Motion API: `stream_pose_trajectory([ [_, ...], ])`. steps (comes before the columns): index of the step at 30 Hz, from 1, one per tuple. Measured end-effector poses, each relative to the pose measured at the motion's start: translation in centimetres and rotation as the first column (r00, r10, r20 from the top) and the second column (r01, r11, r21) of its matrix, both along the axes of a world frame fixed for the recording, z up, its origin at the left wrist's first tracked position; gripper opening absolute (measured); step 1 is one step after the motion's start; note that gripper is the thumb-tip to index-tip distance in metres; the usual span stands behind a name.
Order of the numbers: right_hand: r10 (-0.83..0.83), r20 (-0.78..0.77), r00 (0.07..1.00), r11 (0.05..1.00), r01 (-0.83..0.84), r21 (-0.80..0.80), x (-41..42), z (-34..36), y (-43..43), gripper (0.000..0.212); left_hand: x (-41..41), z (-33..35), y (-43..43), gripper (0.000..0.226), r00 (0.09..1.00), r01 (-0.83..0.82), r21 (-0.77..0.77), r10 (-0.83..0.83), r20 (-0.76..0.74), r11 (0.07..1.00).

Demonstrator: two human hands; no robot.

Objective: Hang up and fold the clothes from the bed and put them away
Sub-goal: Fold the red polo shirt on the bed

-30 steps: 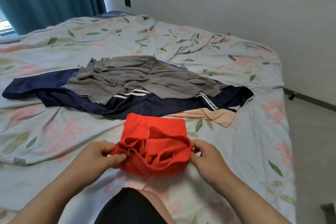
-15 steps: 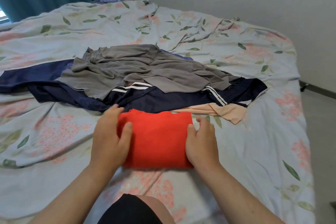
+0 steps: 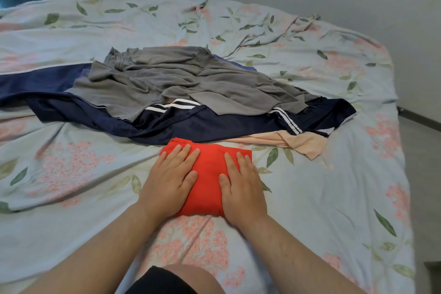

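A: Where is the red cloth [image 3: 208, 174]?

B: It lies folded small on the bed [image 3: 71, 198], right in front of the dark blue striped clothes [image 3: 179, 124]. Its far edge seems to touch them. The person's left hand [image 3: 170, 181] and right hand [image 3: 241, 186] lie on top of it. Each grip is spread flat, with straight fingers pressing down and pinching nothing.

A: How will it feel to lift?

B: Most likely light, soft and floppy, so the fold could fall open. It looks best to slide one hand under it and keep the other on top.

A: What changed?

B: A second ago the cloth was open and rumpled, farther from the dark blue striped clothes, and both hands pinched its sides. Now it is a neat flat block. The grey shirt [image 3: 179, 79] on top of the dark blue striped clothes has not moved
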State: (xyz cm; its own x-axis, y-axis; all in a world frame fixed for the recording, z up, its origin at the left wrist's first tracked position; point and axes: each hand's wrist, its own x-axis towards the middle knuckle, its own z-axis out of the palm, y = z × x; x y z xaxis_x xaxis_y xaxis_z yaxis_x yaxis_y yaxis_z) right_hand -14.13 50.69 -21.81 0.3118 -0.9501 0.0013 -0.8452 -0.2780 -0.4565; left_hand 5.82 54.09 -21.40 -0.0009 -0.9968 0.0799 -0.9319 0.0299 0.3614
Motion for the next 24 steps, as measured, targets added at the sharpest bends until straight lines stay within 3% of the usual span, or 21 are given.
stream_pose_trajectory([
  [5, 0.0, 0.064, 0.998, 1.0, -0.001, 0.016, -0.2, -0.1, 0.0, 0.069, 0.0, 0.0, 0.2, 0.064, 0.997, -0.015, -0.051, 0.011, -0.082, 0.999],
  [8, -0.009, 0.142, 0.99, 0.999, 0.003, 0.044, -0.5, 0.3, 0.1, 0.061, -0.5, 0.4, 0.5, 0.073, 0.978, -0.152, -0.072, 0.139, -0.155, 0.986],
  [10, -0.093, 0.251, 0.964, 0.993, 0.07, 0.099, -0.7, 0.9, 0.5, 0.067, -0.8, 1.0, 1.1, 0.09, 0.918, -0.331, -0.031, 0.314, -0.243, 0.943],
  [12, -0.28, 0.351, 0.894, 0.956, 0.226, 0.185, -0.8, 1.8, 1.1, 0.083, -1.4, 1.7, 1.7, 0.1, 0.825, -0.464, 0.022, 0.441, -0.352, 0.886],
  [15, -0.494, 0.392, 0.776, 0.864, 0.39, 0.317, -0.6, 2.9, 2.2, 0.091, -1.6, 2.6, 2.4, 0.092, 0.658, -0.561, 0.168, 0.56, -0.503, 0.81],
  [18, -0.59, 0.463, 0.661, 0.778, 0.314, 0.544, -1.0, 4.1, 2.6, 0.066, -0.9, 4.1, 2.4, 0.067, 0.541, -0.494, 0.437, 0.659, -0.522, 0.752],
  [21, -0.721, 0.532, 0.443, 0.629, 0.099, 0.771, -2.5, 5.2, 1.9, 0.042, -0.1, 5.7, 2.4, 0.068, 0.289, -0.237, 0.66, 0.701, -0.652, 0.713],
  [24, -0.7, 0.584, 0.412, 0.648, 0.02, 0.762, -5.6, 6.6, 1.8, 0.033, -1.8, 7.8, 2.7, 0.075, 0.222, -0.061, 0.631, 0.627, -0.747, 0.773],
])
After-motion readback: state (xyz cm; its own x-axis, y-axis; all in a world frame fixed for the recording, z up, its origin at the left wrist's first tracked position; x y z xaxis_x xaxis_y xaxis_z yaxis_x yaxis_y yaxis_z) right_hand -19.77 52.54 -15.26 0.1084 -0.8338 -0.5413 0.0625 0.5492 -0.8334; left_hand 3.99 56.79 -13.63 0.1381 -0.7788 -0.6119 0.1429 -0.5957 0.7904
